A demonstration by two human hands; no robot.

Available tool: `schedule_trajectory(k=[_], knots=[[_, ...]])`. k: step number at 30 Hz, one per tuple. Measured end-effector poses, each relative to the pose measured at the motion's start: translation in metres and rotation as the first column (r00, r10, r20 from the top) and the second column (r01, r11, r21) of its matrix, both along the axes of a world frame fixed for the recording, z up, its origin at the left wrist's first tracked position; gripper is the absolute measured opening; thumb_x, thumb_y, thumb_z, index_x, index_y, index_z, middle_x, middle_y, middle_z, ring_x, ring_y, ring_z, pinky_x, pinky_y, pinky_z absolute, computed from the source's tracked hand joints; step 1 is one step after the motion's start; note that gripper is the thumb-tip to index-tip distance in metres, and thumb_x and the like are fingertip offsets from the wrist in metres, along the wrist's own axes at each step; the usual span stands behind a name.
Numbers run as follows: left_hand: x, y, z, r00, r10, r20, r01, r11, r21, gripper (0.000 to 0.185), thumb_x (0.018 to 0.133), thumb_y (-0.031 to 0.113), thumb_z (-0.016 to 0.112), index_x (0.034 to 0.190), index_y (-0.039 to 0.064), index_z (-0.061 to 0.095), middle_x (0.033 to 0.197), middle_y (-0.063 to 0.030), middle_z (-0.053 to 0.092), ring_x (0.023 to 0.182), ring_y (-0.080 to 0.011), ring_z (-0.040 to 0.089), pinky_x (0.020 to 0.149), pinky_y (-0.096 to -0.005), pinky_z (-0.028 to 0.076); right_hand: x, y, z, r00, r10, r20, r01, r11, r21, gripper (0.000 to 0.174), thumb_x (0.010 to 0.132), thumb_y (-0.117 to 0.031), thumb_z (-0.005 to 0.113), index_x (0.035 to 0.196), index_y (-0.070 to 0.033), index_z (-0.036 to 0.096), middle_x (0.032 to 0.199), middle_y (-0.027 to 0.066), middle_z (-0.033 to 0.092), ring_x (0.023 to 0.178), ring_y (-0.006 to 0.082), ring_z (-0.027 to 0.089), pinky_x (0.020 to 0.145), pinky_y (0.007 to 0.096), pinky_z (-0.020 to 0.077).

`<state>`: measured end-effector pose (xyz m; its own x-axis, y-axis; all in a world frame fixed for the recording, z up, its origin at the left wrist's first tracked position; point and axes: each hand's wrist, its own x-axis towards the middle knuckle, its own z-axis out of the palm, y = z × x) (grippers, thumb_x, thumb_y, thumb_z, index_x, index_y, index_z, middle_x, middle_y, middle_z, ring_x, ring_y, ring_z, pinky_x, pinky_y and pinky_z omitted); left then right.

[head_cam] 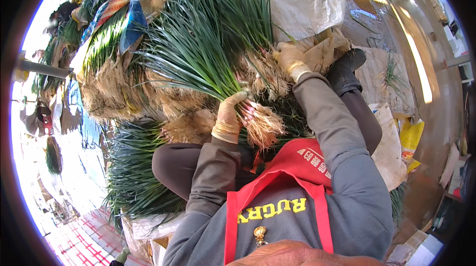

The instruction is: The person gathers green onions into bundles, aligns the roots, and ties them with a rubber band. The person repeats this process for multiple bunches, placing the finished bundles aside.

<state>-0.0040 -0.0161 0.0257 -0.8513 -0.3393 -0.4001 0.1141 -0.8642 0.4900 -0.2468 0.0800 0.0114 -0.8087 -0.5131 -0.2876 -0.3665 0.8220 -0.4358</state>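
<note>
My left hand (227,117), in a pale yellowish glove, grips a bunch of green onions (212,61) around its reddish stem bases. The long leaves fan up and to the left, while the tangled tan roots (264,124) hang down to the right over my lap. My right hand (292,59), gloved alike, is at the right side of another heap of green onions (245,17), by the stem bases just above their roots (262,70). Its fingertips are partly hidden, so I cannot tell whether they hold any stems.
More green onions (141,169) lie by my left knee, and a wrapped bundle (108,65) stands at upper left. A white woven sack (305,5) covers part of the heap. My black boot (346,69) and a yellow bag (411,139) are on the right. A metal pole (44,69) juts in from the left.
</note>
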Motion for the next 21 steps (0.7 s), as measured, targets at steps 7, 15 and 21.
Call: schedule_trajectory(k=[7, 15, 21], knots=[[-0.006, -0.004, -0.007, 0.986, -0.168, -0.013, 0.167, 0.985, -0.029, 0.026, 0.082, 0.001, 0.055, 0.106, -0.006, 0.059, 0.098, -0.0193, 0.064, 0.091, -0.0272, 0.064, 0.081, -0.0362, 0.053, 0.078, 0.046, 0.023, 0.936, 0.348, -0.049, -0.298, 0.712, -0.636, 0.016, 0.086, -0.018, 0.063, 0.092, -0.003, 0.065, 0.08, 0.0111, 0.066, 0.074, 0.0182, 0.062, 0.068, 0.0304, 0.0485], [0.011, 0.003, -0.003, 0.975, -0.22, 0.01, 0.22, 0.965, -0.14, 0.023, 0.085, 0.012, 0.054, 0.098, -0.006, 0.061, 0.081, -0.0159, 0.067, 0.056, -0.019, 0.062, 0.048, -0.0286, 0.053, 0.098, 0.027, 0.019, 0.971, 0.204, -0.122, -0.234, 0.726, -0.647, 0.032, 0.091, -0.033, 0.058, 0.109, -0.007, 0.062, 0.091, 0.0141, 0.067, 0.076, 0.0227, 0.064, 0.07, 0.0334, 0.0508], [0.014, 0.004, -0.002, 0.982, -0.188, -0.032, 0.184, 0.978, -0.098, 0.027, 0.083, 0.01, 0.055, 0.103, -0.007, 0.06, 0.088, -0.0165, 0.069, 0.065, -0.0219, 0.066, 0.05, -0.0277, 0.054, 0.097, -0.005, -0.003, 0.512, 0.538, 0.67, 0.018, 0.773, -0.634, 0.03, 0.095, -0.035, 0.05, 0.096, -0.008, 0.063, 0.074, -0.0006, 0.057, 0.065, 0.0114, 0.052, 0.061, 0.0246, 0.0422]])
